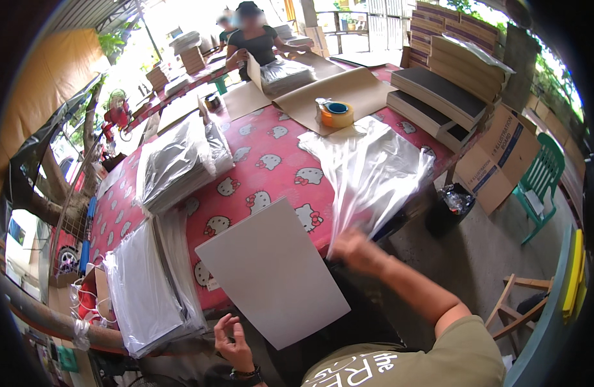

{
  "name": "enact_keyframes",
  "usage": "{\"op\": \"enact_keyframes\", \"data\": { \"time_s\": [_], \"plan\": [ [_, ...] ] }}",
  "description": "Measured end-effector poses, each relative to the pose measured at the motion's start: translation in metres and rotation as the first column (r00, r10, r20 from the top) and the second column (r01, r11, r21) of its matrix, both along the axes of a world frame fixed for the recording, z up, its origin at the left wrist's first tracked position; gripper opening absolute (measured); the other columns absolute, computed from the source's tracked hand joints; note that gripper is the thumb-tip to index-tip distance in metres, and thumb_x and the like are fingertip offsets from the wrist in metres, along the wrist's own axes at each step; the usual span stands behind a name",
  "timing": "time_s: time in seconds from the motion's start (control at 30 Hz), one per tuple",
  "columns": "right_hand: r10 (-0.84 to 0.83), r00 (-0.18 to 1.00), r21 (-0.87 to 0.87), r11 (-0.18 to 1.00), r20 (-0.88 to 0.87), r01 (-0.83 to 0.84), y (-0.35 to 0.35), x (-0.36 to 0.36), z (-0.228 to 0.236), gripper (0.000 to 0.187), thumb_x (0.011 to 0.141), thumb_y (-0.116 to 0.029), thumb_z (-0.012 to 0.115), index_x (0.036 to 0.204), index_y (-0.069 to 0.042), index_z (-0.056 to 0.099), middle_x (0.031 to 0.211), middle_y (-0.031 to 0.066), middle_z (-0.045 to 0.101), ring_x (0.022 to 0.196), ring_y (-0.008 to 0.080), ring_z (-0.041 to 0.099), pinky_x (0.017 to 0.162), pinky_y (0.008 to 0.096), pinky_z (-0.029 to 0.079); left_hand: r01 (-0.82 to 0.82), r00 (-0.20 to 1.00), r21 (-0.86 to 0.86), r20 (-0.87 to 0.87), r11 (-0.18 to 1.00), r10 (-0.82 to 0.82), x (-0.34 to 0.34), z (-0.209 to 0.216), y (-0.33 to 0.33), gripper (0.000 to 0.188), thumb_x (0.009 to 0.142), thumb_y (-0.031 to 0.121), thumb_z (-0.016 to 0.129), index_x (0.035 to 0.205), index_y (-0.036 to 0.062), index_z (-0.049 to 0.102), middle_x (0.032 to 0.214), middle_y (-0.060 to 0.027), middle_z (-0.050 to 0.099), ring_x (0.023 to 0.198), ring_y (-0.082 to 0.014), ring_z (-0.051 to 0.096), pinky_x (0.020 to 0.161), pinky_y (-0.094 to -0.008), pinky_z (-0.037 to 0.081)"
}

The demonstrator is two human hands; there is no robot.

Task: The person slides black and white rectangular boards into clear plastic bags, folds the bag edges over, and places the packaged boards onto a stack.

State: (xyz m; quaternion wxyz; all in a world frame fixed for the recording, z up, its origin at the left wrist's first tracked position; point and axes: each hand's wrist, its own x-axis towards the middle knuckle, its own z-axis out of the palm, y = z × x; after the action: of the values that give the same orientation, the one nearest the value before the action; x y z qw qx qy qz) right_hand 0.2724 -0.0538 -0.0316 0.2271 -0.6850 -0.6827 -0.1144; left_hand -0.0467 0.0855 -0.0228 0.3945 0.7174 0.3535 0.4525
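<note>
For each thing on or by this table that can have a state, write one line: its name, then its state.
White board: flat, overhanging the table edge.
Clear plastic bag: lifted, held by right hand.
Left hand: empty, off the board.
Tape roll: lying flat.
Wrapped stacks: bagged, piled.

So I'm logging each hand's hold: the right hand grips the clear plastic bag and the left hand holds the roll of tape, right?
Not quite. In the head view the left hand holds nothing; the roll of tape sits far off on the table. The right hand does grip the clear plastic bag.

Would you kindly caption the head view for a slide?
Right hand lifts a clear plastic bag beside a white board; left hand waits below.
</note>
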Motion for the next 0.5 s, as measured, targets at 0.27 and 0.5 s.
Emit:
{"op": "enact_keyframes", "data": {
  "time_s": [0.27,0.5],
  "plan": [
    [0.092,0.577,0.068,0.996,-0.811,-0.063,0.021,-0.129,0.029,0.012,0.081,-0.013,0.056,0.087,-0.002,0.054,0.07,0.0171,0.058,0.065,0.0324,0.059,0.056,0.0344,0.047,0.672,0.739,-0.413,0.322,0.615,-0.592,0.072,-0.004,-0.036,0.045,0.07,0.021,0.072,0.105,0.001,0.052,0.096,-0.006,0.057,0.083,-0.012,0.054,0.075,-0.0257,0.044],
    [0.027,0.295,0.06,0.993,-0.955,0.103,0.029,-0.104,0.034,0.022,0.078,-0.019,0.064,0.085,0.0,0.056,0.063,0.0037,0.056,0.057,0.008,0.049,0.052,0.0253,0.042,0.493,0.866,-0.548,0.237,0.675,-0.44,0.073,0.003,-0.024,0.012,0.078,0.015,0.063,0.083,0.0037,0.061,0.068,0.0021,0.059,0.057,-0.0019,0.047,0.049,-0.0159,0.035]
  ]
}}
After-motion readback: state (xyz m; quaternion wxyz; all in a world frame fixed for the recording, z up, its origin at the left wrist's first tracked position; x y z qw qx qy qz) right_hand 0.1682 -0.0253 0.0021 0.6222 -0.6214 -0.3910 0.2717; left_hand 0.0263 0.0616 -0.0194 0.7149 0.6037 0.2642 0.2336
